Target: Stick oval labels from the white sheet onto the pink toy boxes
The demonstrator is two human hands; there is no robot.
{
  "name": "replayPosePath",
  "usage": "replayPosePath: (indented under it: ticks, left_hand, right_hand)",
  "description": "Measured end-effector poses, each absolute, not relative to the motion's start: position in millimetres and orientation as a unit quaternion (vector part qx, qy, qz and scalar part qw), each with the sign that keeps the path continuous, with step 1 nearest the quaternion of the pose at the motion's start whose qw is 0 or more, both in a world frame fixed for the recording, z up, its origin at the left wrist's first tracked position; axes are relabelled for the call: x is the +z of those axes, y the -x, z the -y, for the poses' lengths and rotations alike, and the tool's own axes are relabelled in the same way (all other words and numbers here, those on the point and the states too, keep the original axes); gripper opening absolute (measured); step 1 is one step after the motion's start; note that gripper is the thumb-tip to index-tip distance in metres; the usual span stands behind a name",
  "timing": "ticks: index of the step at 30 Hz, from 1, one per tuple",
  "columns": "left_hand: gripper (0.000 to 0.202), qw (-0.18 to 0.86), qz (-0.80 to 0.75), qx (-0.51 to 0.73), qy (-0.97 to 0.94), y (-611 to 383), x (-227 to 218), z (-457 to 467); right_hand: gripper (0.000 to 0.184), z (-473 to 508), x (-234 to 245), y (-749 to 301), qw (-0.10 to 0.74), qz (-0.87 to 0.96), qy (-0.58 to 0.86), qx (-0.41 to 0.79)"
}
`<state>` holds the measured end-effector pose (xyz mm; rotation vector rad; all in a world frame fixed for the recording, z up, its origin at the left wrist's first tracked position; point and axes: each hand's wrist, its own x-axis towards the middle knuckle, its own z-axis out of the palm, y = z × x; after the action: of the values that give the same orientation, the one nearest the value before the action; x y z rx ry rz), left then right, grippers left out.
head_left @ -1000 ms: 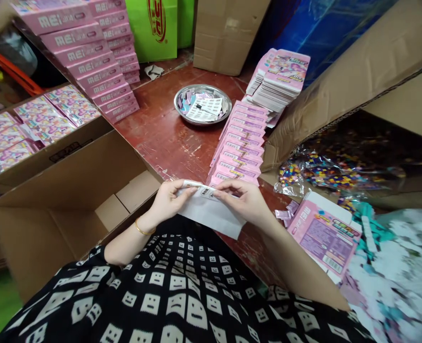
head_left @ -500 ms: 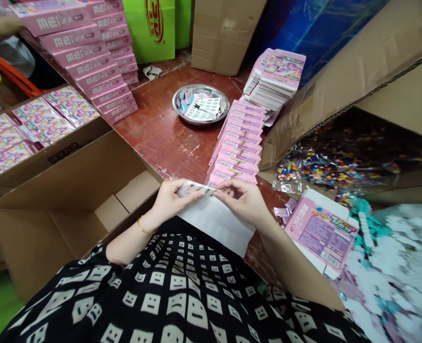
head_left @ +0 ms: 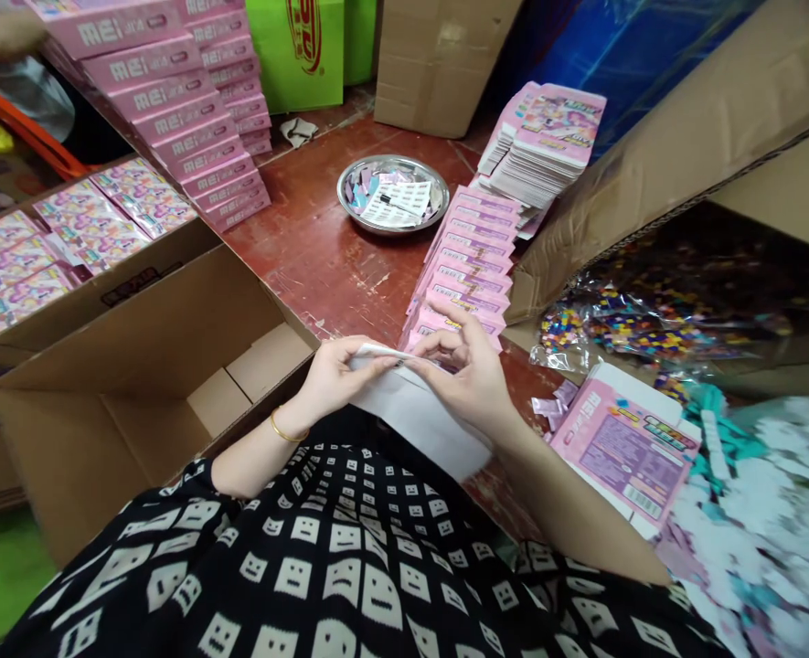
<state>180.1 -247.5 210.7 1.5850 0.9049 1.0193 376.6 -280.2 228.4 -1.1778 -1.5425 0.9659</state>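
Observation:
A white sheet of stickers (head_left: 424, 407) hangs over my lap, its top edge bent over and its blank back facing me. My left hand (head_left: 339, 370) is closed on the upper left of the sheet, thumb along the bent edge. My right hand (head_left: 469, 370) is at the same edge, its thumb pressed to the sheet and its forefinger raised; its other fingers are partly hidden behind. Just beyond my hands stands a row of overlapping pink boxes (head_left: 476, 247) with barcodes on their ends.
A steel bowl (head_left: 344, 203) holds scraps and a printed sheet. Flat pink cartons (head_left: 548, 151) are piled behind the row. An open cardboard box (head_left: 68, 429) is at left, near stacked pink boxes (head_left: 177, 105). A flattened pink carton (head_left: 627, 448) and bagged colourful pieces (head_left: 623, 320) lie right.
My right forefinger has lifted and its fingers have spread from the sheet's edge. The sheet's top has tilted, so its printed labels barely show. The view has shifted slightly.

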Motion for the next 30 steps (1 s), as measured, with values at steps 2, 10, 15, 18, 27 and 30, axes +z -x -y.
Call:
replayPosePath:
  ticks: [2,10,15,18,27,30]
  left_hand:
    - [0.020,0.512,-0.382,0.412,-0.650,-181,212,248]
    - [0.033,0.532,-0.418,0.386,-0.627,-181,211,248]
    - [0.038,0.549,-0.452,0.364,-0.601,-178,210,242]
    - [0.043,0.539,-0.492,0.352,-0.586,-172,206,237]
    - [0.050,0.544,-0.529,0.337,-0.557,-148,182,224]
    - [0.051,0.542,-0.542,0.343,-0.543,-145,172,219]
  right_hand:
    - [0.059,277,229,-379,0.458,0.628,0.469,0.419]
    - [0.060,283,228,-372,0.481,0.681,0.465,0.297]
    - [0.049,285,243,-375,0.535,0.715,0.411,0.183]
    - [0.049,241,247,-416,0.579,0.648,0.454,0.196]
    - [0.041,51,200,-547,0.438,0.625,0.610,0.214]
    - [0.044,43,186,-545,0.411,0.648,0.597,0.234]
